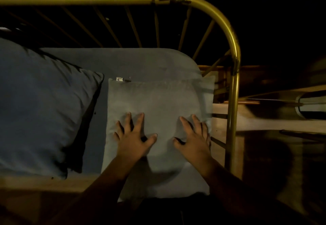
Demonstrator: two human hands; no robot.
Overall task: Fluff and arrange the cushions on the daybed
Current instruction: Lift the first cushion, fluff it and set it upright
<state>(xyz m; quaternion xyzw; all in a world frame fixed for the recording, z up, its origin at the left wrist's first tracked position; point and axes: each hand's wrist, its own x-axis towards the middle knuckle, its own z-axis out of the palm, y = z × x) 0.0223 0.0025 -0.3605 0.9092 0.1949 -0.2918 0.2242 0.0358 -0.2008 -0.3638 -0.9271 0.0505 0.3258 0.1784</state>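
A pale grey square cushion (pixel 158 99) lies flat at the right end of the daybed mattress (pixel 123 61). My left hand (pixel 135 136) presses palm-down on its left half with fingers spread. On the cushion's right half rests my right hand (pixel 195 135), also flat and spread, close to the cushion's right edge. Neither hand grips anything. A larger bluish pillow (pixel 40 108) lies to the left, apart from the cushion, with a dark shadow along its right side.
A yellow metal tube frame (pixel 233 52) with thin bars curves along the back and right end of the daybed. Beyond it at the right are a dim wooden surface (pixel 264 124) and blurred objects. The surroundings are very dark.
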